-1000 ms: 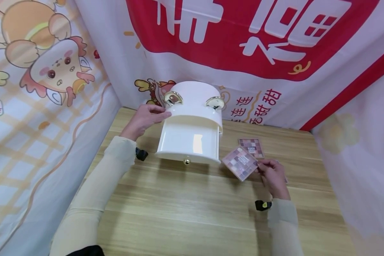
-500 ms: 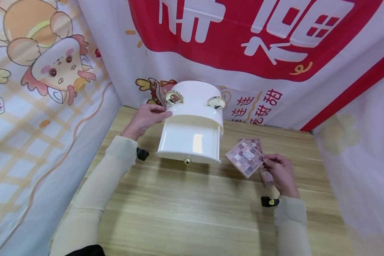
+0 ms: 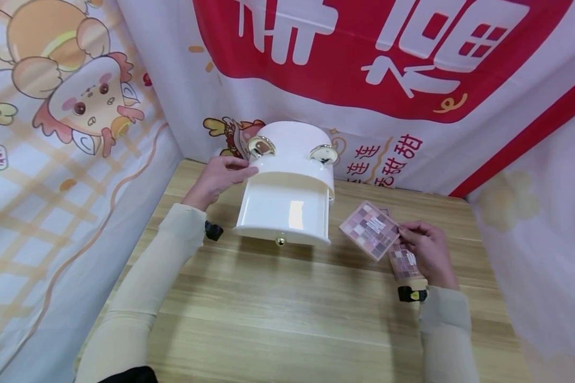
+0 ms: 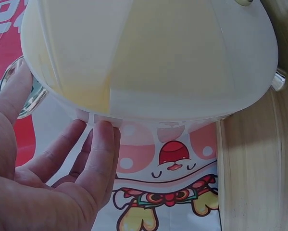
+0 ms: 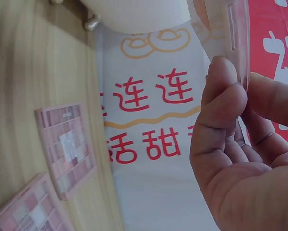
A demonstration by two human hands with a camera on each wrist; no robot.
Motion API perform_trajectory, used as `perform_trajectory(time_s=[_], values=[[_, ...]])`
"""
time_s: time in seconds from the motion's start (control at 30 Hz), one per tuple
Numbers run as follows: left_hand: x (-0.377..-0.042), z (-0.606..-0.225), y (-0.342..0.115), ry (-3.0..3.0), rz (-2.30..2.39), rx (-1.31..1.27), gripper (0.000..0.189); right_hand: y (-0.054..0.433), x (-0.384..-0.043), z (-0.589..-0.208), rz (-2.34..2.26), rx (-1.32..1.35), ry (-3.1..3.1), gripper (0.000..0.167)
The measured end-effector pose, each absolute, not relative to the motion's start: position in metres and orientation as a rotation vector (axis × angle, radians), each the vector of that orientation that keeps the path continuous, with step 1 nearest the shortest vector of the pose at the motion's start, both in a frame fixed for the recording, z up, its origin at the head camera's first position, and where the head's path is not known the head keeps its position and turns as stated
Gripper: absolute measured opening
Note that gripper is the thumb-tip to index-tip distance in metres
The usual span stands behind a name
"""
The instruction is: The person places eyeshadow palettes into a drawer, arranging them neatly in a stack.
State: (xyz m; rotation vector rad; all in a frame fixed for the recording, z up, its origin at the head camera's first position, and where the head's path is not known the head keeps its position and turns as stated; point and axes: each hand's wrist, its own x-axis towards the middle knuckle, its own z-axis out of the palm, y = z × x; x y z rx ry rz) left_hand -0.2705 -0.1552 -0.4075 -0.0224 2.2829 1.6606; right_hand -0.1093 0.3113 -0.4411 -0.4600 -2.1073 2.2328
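A white drawer box [image 3: 294,143] with two gold-rimmed eye shapes stands at the back of the table, its drawer [image 3: 280,207] pulled out and bare inside. My left hand [image 3: 220,178] is at the box's left side; in the left wrist view, fairly straight fingers [image 4: 98,154] touch its edge and another digit overlaps a gold-rimmed eye. To the right, my right hand [image 3: 428,250] pinches a pink eyeshadow palette [image 3: 370,230] by its near right corner. The held palette is tilted over the table, seen edge-on in the right wrist view. Two similar palettes lie below, one [image 3: 404,261] partly covered by the hand.
The wooden table [image 3: 268,319] meets printed cloth at the back and both sides. A gold ball knob [image 3: 280,241] sticks out from the drawer front. Black wrist devices are strapped at both wrists, the right one [image 3: 412,293] close above the table.
My right hand has moved right and a little away from me, carrying the palette with it and uncovering more of the nearer palette below. My left hand and the drawer box stay as they were.
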Motion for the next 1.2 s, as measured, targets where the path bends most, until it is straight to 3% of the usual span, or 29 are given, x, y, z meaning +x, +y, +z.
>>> perform_trajectory(time_s=[1.2], values=[[-0.271,-0.414,-0.155,2.303,1.671,-0.077,0.072,0.273,-0.145,-0.391,2.353,-0.314,-2.217,0.012]])
